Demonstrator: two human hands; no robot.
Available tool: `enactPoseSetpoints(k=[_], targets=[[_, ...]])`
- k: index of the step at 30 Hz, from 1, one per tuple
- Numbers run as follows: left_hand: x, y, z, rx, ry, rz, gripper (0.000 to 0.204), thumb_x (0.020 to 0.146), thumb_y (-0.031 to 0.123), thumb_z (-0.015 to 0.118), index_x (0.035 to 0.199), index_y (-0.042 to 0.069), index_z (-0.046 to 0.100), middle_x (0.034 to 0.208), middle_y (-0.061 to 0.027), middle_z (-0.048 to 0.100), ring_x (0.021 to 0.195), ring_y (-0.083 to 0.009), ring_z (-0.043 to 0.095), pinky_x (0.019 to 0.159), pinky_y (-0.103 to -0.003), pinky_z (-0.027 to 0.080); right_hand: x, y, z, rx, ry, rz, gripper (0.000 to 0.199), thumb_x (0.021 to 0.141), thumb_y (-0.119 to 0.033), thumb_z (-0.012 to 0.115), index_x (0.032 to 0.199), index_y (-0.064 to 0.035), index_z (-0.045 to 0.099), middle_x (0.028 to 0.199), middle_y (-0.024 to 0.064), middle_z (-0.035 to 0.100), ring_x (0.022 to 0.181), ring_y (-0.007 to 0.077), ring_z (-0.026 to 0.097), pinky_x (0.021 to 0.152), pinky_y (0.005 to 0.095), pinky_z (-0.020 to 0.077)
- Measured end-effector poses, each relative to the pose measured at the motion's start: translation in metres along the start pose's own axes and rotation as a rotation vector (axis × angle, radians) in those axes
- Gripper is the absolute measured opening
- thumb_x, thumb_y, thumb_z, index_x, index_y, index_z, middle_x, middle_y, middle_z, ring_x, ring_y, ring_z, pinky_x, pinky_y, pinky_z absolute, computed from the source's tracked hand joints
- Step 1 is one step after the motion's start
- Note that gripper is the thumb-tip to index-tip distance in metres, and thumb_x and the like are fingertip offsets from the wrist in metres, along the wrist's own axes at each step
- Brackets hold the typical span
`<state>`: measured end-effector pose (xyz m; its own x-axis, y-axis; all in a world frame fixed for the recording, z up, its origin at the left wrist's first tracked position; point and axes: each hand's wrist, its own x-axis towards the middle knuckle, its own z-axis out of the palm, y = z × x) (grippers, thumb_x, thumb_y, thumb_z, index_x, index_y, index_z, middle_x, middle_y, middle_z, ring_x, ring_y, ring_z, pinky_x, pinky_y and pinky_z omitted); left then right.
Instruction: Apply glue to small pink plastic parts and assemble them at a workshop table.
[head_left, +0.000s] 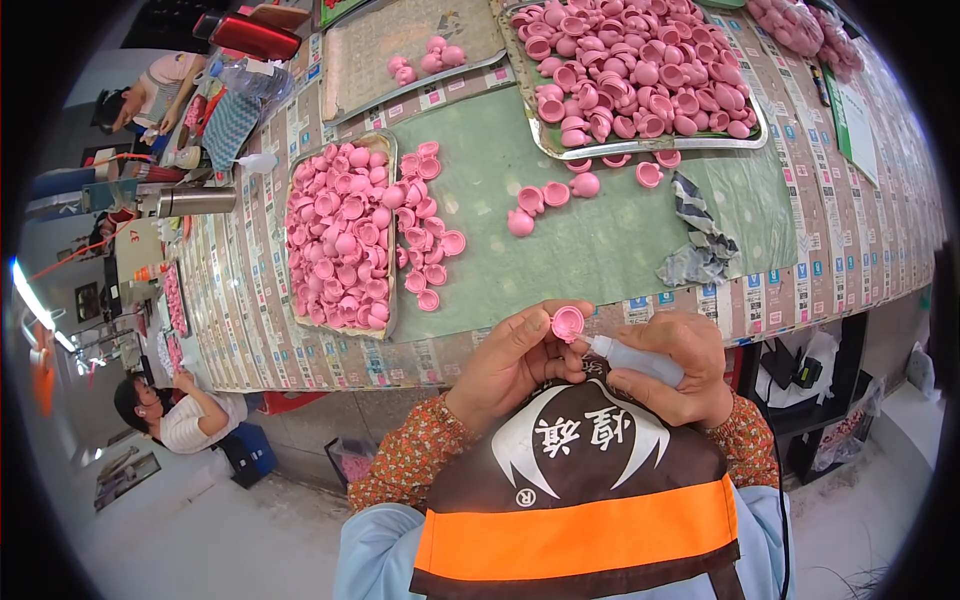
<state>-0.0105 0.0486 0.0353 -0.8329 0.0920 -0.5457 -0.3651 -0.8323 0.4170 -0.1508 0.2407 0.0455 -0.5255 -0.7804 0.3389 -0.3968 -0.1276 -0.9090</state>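
Observation:
My left hand pinches a small round pink plastic shell between thumb and fingers, its hollow side showing. In my right hand is a translucent white squeeze bottle, lying tilted with its nozzle pointing left. The nozzle tip is close to the shell's lower rim; whether they touch I cannot tell. Both hands are above my dark apron, just in front of the table's near edge. Pink pieces lie loose on the green mat beyond my hands.
A metal tray heaped with pink shells stands at the back; another heaped tray is at left. Behind lies a third tray with several pieces. A crumpled patterned cloth is at right. Two other people work farther left.

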Motion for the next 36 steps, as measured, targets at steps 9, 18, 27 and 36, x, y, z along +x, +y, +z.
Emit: enactPoseSetpoints(k=[9, 18, 27, 36], targets=[[0.0, 0.0, -0.001, 0.025, 0.013, 0.01, 0.056, 0.103, 0.041, 0.049, 0.136, -0.004, 0.046, 0.1, -0.01, 0.065, 0.084, -0.018, 0.067, 0.079, -0.034, 0.059, -0.001, -0.004, -0.008, 0.031, -0.009, 0.05, 0.033, 0.066, -0.01, 0.083, 0.092, -0.0019, 0.064, 0.086, 0.015, 0.071, 0.06, 0.0261, 0.064, 0.054, 0.0351, 0.0459], [0.001, -0.001, -0.002, 0.023, 0.013, 0.032, 0.055, 0.103, 0.042, 0.047, 0.134, -0.004, 0.047, 0.1, -0.0093, 0.064, 0.084, -0.0168, 0.067, 0.08, -0.034, 0.059, -0.002, -0.004, -0.009, 0.019, -0.019, 0.022, 0.033, 0.066, -0.009, 0.083, 0.092, -0.002, 0.064, 0.082, 0.0131, 0.07, 0.057, 0.0258, 0.062, 0.052, 0.0355, 0.0439], [-0.001, -0.001, 0.0, 0.075, 0.03, 0.019, 0.054, 0.103, 0.042, 0.046, 0.133, -0.004, 0.049, 0.1, -0.0087, 0.063, 0.084, -0.0162, 0.066, 0.079, -0.033, 0.059, -0.004, -0.002, -0.007, 0.013, -0.049, 0.028, 0.034, 0.066, -0.008, 0.082, 0.095, -0.0031, 0.065, 0.077, 0.0114, 0.068, 0.056, 0.0262, 0.061, 0.051, 0.0359, 0.0422], [-0.001, 0.0, -0.001, 0.108, 0.039, 0.015, 0.053, 0.103, 0.041, 0.047, 0.132, -0.004, 0.049, 0.099, -0.0087, 0.064, 0.084, -0.0163, 0.066, 0.079, -0.033, 0.059, -0.004, -0.004, -0.009, -0.012, -0.065, 0.045, 0.032, 0.066, -0.009, 0.083, 0.092, -0.0026, 0.066, 0.079, 0.0117, 0.069, 0.058, 0.0269, 0.062, 0.052, 0.0358, 0.0434]])
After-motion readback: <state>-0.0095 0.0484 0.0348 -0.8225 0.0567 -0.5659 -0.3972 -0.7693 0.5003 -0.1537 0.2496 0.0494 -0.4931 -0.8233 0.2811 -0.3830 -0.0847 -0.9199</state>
